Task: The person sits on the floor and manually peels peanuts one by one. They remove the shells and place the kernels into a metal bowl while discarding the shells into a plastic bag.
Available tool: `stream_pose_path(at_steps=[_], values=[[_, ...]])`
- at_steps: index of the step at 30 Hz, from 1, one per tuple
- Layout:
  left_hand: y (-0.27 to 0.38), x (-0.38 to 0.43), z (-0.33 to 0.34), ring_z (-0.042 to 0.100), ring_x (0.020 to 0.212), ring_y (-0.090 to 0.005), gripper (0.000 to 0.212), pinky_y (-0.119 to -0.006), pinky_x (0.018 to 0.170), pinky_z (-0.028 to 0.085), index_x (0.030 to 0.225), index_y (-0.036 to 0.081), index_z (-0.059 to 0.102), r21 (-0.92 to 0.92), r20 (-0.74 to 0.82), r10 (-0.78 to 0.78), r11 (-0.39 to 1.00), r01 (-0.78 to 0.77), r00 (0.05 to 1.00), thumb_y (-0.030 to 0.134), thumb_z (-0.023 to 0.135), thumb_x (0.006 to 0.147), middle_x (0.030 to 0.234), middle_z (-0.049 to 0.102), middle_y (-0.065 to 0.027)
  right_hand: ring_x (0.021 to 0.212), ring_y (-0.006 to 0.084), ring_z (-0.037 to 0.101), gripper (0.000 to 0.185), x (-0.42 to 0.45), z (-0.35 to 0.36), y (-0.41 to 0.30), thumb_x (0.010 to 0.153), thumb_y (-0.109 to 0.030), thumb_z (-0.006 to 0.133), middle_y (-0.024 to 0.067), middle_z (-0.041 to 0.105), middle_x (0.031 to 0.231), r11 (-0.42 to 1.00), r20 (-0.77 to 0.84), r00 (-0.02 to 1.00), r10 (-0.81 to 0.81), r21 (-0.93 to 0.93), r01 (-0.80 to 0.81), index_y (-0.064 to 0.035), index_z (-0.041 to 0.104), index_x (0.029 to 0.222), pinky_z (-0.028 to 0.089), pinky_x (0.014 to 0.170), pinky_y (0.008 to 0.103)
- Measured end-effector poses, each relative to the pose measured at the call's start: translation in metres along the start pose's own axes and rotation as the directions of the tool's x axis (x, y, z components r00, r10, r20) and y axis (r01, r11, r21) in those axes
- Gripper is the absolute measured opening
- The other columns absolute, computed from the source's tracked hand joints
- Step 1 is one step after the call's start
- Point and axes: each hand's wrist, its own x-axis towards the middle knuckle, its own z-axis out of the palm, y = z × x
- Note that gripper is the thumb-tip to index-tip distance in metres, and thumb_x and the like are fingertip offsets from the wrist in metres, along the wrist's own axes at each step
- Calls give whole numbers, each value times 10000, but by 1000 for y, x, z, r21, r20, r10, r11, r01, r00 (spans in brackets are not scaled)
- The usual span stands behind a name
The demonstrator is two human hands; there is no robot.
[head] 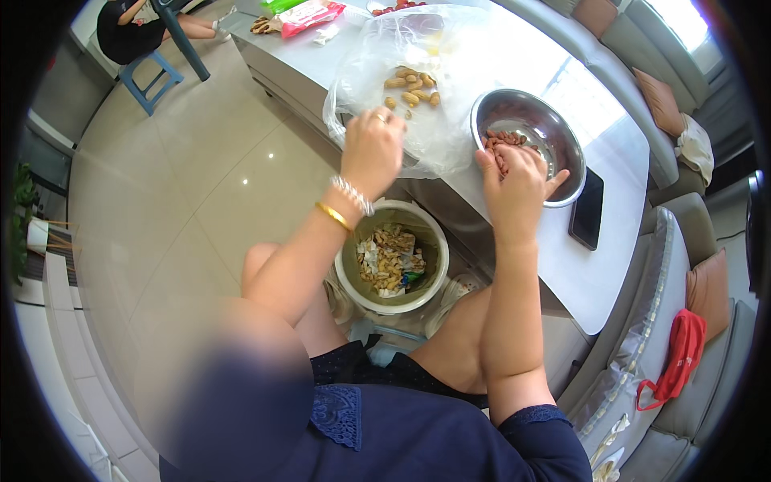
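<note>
Unshelled peanuts lie in a loose group on a clear plastic bag spread over the white table. My left hand hovers at the bag's near edge, just short of the peanuts, with its fingers bent down; whether they hold anything is hidden. Over the near rim of a stainless steel bowl reaches my right hand, little finger spread and fingertips by the shelled reddish peanut kernels inside. Its grip is hidden too. Below, between my knees, a round bin contains peanut shells and crumpled scraps.
A black smartphone lies beside the bowl on the table. Red-and-white packaging and red fruit are at the far side. A grey sofa borders the right. Another person sits on a blue stool at upper left.
</note>
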Motion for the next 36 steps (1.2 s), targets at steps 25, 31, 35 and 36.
stream_pose_path(at_steps=[25,31,35,36], values=[[41,-13,-55,586,820,-215,434,-315,763,440,1086,107,543,-589,-13,252,780,-211,968,-8,632,677,866,618,-44,631,55,550,217,-32,-7,-34,798,-82,632,43,618,791,99,579,814,39,809,-580,37,575,971,435,558,182],[31,-39,-62,515,1004,-235,523,-327,841,437,1164,83,495,-667,121,148,744,-30,981,7,650,670,1148,496,-122,616,90,582,198,-43,-6,-37,788,-79,641,88,631,773,-47,741,667,-81,666,-745,45,572,926,475,543,190],[21,-80,-56,461,1051,-184,456,-307,857,427,1179,13,462,-840,486,-40,253,479,873,103,575,746,1120,456,-109,607,116,603,155,-61,6,-47,791,-27,609,121,635,743,-30,762,632,-140,635,-772,50,554,913,496,530,203],[18,-80,-51,472,973,-150,428,-262,794,423,1160,0,459,-793,558,-44,265,549,828,155,541,769,1028,493,-76,614,117,603,135,-65,5,-52,790,-17,596,111,630,732,-9,785,596,-167,604,-797,52,556,899,500,535,207]])
